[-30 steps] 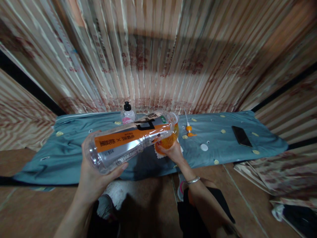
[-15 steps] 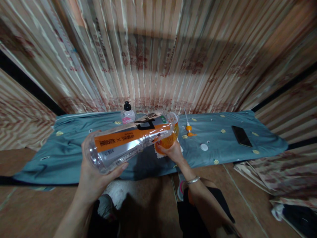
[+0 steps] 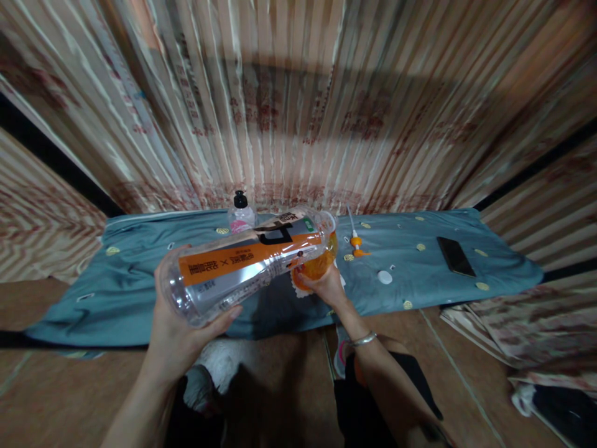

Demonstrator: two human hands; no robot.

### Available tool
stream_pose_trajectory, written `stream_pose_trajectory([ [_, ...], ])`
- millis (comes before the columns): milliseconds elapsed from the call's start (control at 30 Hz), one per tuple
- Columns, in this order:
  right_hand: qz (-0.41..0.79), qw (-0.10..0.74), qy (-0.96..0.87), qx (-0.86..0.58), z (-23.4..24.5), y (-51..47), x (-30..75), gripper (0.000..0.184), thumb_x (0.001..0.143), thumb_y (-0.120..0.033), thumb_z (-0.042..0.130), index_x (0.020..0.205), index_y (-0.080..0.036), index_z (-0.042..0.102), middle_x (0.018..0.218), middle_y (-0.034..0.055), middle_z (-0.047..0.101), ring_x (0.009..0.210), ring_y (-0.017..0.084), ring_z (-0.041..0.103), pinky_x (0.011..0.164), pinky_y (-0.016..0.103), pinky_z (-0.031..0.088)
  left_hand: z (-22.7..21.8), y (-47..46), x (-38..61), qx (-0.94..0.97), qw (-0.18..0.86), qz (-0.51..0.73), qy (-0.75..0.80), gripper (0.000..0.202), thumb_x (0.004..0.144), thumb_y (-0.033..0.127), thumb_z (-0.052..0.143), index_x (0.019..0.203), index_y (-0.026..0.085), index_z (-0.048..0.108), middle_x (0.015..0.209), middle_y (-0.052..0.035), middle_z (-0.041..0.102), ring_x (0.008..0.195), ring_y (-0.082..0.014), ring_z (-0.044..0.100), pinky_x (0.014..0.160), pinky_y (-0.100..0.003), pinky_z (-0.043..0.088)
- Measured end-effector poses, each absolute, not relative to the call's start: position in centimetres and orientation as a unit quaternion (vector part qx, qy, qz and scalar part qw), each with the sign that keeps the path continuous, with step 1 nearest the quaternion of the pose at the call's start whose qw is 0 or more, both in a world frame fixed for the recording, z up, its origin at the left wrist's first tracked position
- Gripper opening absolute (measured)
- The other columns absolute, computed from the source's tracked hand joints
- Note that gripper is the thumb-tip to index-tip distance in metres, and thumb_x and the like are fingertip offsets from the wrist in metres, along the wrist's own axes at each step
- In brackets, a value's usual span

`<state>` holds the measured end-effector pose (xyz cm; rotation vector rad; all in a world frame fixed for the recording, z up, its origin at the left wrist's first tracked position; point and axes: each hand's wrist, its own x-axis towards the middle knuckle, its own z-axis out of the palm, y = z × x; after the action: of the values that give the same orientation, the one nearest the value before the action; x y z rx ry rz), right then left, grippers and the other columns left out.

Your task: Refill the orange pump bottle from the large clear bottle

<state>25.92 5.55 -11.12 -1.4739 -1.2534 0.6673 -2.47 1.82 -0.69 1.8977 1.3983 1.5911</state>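
My left hand (image 3: pixel 180 333) is wrapped round the base of a large clear plastic bottle (image 3: pixel 242 264) with an orange and silver label. The bottle is tilted, its uncapped neck pointing right and lying over the top of an orange bottle (image 3: pixel 317 267). Around that orange bottle my right hand (image 3: pixel 329 286) is closed, low on its side. A scalloped white piece shows under the orange bottle. The clear bottle hides the orange one's mouth, so I cannot tell whether liquid flows. Right of them lies an orange and white pump head (image 3: pixel 356 241) with its tube.
A small clear bottle with a black cap (image 3: pixel 240 211) stands at the back left. On the blue-green cloth (image 3: pixel 125 292) lie a round white cap (image 3: pixel 385 277) and a dark phone (image 3: pixel 455 256). Pleated curtains (image 3: pixel 298 112) hang behind and at both sides.
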Motion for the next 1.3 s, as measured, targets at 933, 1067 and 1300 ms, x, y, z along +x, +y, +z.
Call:
stream_pose_trajectory([
  [933,0.276,0.530,-0.515,-0.615,-10.62,5.42,25.56,0.059,0.060,-0.043,0.086,0.108,-0.023,0.060,0.100,0.0081,0.080,0.096,0.030,0.078,0.084,0.042,0.064,-0.69,1.82,-2.60,0.651,0.147,0.559,0.492,0.100,0.053,0.053,0.092,0.141,0.024,0.054,0.141,-0.0150,0.059,0.128,-0.0375,0.063,0.112,-0.061,0.048],
  [1067,0.278,0.531,-0.516,-0.611,-10.54,5.41,25.54,0.056,0.061,-0.044,0.085,0.106,-0.024,0.059,0.099,0.0081,0.080,0.094,0.029,0.078,0.083,0.041,0.064,-0.58,1.74,-2.60,0.658,0.152,0.550,0.492,0.101,0.055,0.051,0.093,0.144,0.026,0.052,0.143,-0.0132,0.057,0.133,-0.0364,0.060,0.115,-0.059,0.045],
  [1300,0.290,0.526,-0.521,-0.607,-10.88,5.55,25.79,0.061,0.060,-0.043,0.086,0.111,-0.022,0.059,0.104,0.0100,0.080,0.099,0.030,0.077,0.088,0.044,0.063,-0.50,1.75,-2.45,0.666,0.135,0.548,0.488,0.102,0.058,0.058,0.090,0.146,0.023,0.051,0.140,-0.0179,0.057,0.126,-0.0404,0.064,0.109,-0.066,0.048],
])
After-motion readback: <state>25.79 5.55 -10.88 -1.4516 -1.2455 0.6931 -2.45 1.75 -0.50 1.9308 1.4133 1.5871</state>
